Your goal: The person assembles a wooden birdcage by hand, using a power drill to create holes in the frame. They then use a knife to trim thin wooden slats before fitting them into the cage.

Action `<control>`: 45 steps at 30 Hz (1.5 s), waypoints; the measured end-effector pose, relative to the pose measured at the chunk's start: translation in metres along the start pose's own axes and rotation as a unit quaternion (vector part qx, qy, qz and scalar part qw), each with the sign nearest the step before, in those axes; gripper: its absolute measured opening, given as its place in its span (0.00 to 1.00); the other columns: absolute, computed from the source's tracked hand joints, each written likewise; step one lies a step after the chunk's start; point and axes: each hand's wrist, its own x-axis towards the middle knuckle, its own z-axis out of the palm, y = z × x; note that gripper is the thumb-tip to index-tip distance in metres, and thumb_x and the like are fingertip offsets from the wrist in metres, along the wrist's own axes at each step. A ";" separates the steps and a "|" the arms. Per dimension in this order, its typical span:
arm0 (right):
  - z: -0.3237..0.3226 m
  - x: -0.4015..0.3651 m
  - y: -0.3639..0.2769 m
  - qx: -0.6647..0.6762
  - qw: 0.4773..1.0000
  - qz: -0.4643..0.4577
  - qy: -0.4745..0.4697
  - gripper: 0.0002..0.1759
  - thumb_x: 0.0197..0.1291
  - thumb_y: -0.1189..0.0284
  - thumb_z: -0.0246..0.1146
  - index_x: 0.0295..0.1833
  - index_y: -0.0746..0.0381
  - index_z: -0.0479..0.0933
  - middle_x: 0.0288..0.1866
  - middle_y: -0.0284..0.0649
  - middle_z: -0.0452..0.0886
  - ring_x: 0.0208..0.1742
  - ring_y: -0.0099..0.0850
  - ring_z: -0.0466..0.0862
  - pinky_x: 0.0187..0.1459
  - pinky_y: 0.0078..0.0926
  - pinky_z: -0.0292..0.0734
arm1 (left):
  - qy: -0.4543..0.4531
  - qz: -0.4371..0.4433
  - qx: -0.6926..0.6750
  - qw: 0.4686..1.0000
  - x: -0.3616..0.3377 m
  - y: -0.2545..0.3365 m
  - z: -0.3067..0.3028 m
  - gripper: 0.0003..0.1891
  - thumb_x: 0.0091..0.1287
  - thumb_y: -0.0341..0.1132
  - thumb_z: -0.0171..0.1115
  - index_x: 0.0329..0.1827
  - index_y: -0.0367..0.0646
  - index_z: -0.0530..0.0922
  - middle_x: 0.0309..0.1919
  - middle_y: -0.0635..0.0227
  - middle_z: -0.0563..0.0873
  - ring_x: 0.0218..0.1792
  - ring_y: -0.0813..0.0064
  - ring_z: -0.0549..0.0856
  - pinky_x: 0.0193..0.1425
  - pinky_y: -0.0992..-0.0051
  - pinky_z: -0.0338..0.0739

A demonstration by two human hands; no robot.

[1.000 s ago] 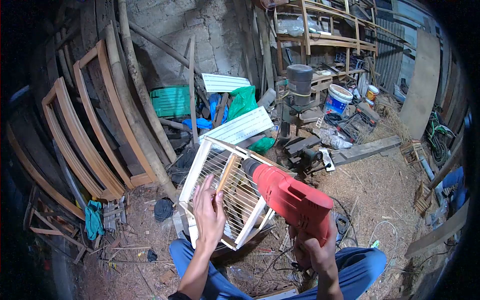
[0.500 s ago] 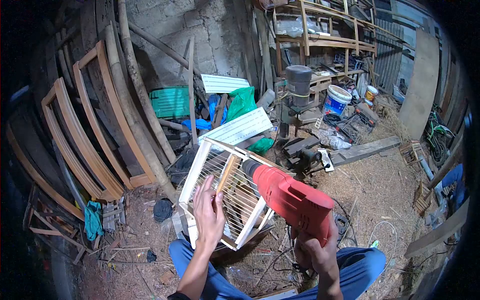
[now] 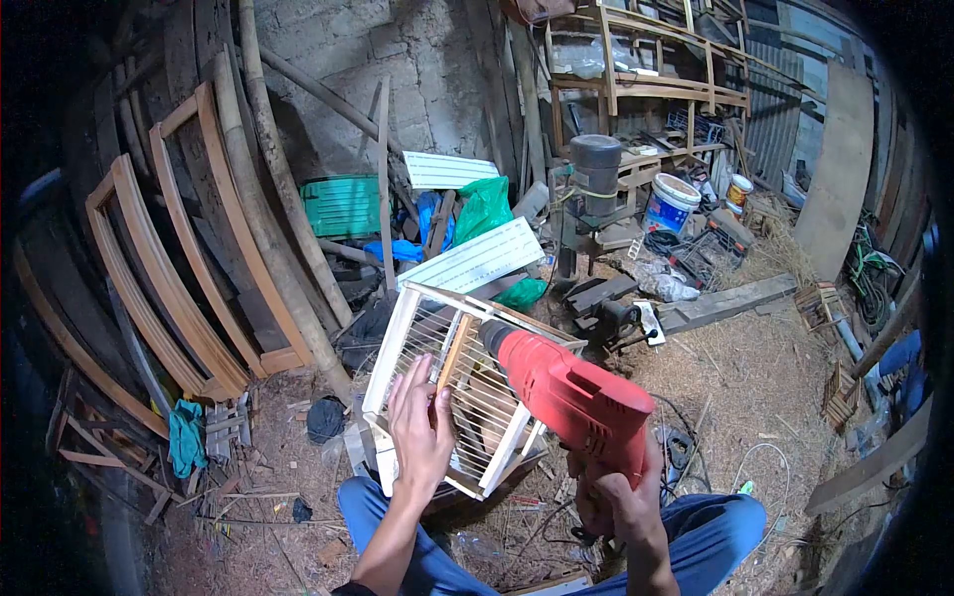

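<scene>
A red power drill [image 3: 576, 392] is gripped by its handle in my right hand [image 3: 626, 502], its dark chuck pointing up and left. The chuck is at the top end of a wooden strip [image 3: 456, 353] on a cage-like frame [image 3: 393, 343] of pale wood with thin parallel rods. My left hand [image 3: 420, 427] lies against the frame's near left side, fingers stretched and slightly apart, the thumb beside the strip's lower end. Whether a bit reaches into the wood is too small to tell.
Curved wooden frames [image 3: 179, 268] lean at the left. Behind the cage lie a white slatted panel [image 3: 472, 255] and a green crate [image 3: 339, 207]. A paint bucket [image 3: 672, 202], a plank [image 3: 730, 303] and a power strip [image 3: 650, 323] are to the right. My knees flank the cage.
The cage has shifted slightly right and down. My left hand has moved a little right with it, and the drill has tipped slightly, its body a bit lower and further left.
</scene>
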 end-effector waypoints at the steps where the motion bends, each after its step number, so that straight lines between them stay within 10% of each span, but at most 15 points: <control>1: -0.002 0.000 0.003 0.000 1.000 0.000 0.000 0.34 0.62 0.70 0.66 0.73 0.69 0.69 0.44 0.46 0.85 0.28 0.22 0.82 0.24 0.19 0.80 | 0.000 0.003 0.000 1.000 -0.001 0.000 0.000 0.07 0.81 0.31 0.61 0.48 0.34 0.80 0.72 0.46 0.84 0.75 0.45 0.80 0.82 0.45 0.68; 34: -0.017 -0.006 -0.009 0.015 1.000 0.004 0.019 0.41 0.61 0.73 0.67 0.80 0.67 0.64 0.45 0.40 0.83 0.28 0.21 0.80 0.26 0.21 0.77 | 0.015 -0.028 -0.014 0.999 0.002 0.005 0.003 0.09 0.82 0.32 0.59 0.50 0.32 0.80 0.72 0.44 0.83 0.74 0.44 0.81 0.85 0.44 0.62; 45: -0.024 -0.011 -0.004 0.016 1.000 0.022 0.003 0.45 0.60 0.71 0.71 0.82 0.68 0.63 0.60 0.41 0.83 0.50 0.25 0.83 0.51 0.26 0.81 | 0.009 -0.028 -0.008 1.000 0.001 0.010 0.003 0.09 0.82 0.31 0.60 0.51 0.31 0.80 0.72 0.44 0.83 0.73 0.44 0.81 0.86 0.44 0.61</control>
